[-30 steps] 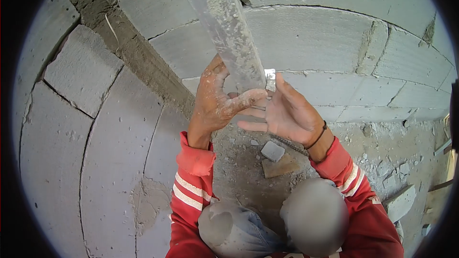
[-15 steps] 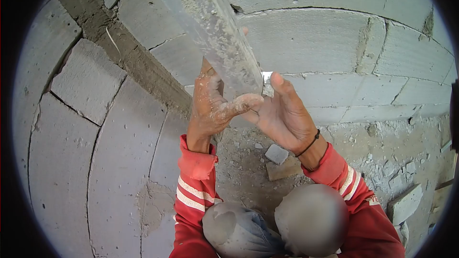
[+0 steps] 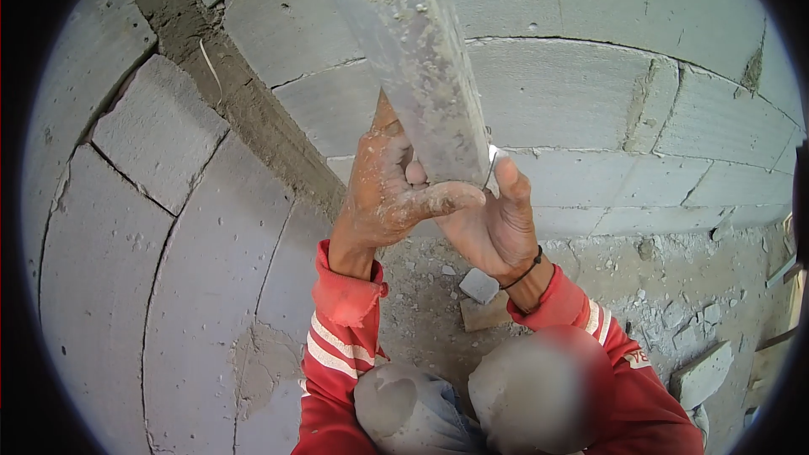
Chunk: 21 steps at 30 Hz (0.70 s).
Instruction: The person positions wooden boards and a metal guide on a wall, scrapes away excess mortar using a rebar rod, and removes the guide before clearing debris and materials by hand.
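Observation:
A long metal bar [image 3: 421, 59], spotted with dried mortar, slants down from the top of the view. My left hand [image 3: 383, 190] grips its lower end, with the thumb across the bottom edge and the other fingers partly hidden behind. Against the bar's right side, my right hand [image 3: 497, 223] has its thumb up at a small shiny silver piece [image 3: 494, 160]. The fingers of this hand are mostly hidden behind the bar and my left hand.
Pale block walls [image 3: 556, 84] stand ahead and at the left [image 3: 202, 286], with a mortar-filled channel [image 3: 244, 101] between blocks. Block fragments [image 3: 479, 286] and rubble lie on the floor near my knees [image 3: 404, 409]. A larger broken slab [image 3: 704, 375] lies at the right.
My right hand has turned and come in closer behind the bar's lower end. More of the silver piece is now covered. My left hand keeps its grip.

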### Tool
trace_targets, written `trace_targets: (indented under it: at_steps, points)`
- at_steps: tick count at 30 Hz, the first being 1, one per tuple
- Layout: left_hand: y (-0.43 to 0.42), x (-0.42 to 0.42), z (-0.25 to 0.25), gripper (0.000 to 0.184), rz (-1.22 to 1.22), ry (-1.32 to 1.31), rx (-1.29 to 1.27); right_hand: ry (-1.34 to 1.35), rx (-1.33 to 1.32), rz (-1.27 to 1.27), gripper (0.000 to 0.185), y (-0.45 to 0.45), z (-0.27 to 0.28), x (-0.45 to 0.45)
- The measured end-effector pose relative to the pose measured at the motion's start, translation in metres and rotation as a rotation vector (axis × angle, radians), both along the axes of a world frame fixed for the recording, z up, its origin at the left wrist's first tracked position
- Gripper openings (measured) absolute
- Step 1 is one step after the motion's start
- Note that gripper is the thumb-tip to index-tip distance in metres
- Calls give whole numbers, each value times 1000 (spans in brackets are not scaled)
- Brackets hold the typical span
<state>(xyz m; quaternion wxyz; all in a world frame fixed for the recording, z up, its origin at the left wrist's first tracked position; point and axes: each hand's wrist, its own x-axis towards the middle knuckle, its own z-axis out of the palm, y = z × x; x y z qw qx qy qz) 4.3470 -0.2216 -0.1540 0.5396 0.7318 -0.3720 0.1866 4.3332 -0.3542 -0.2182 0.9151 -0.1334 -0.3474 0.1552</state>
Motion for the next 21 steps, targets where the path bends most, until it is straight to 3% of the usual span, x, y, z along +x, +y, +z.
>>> trace_targets:
  at_steps: [6,9,13,19,21]
  points:
    - [-8,6,13,109,-125,-169,-7,48,85,-93,75,8,10,-9]
    - [-1,12,12,99,-278,-96,-14,47,95,-88,67,8,18,-15]
    - [-8,-1,23,82,-51,-54,-40,27,108,-50,63,5,27,-16]
    - [-1,1,29,72,-124,12,-21,47,129,103,71,-1,29,-6]
    - [1,4,30,72,-130,-19,28,25,108,53,85,-8,30,-8]
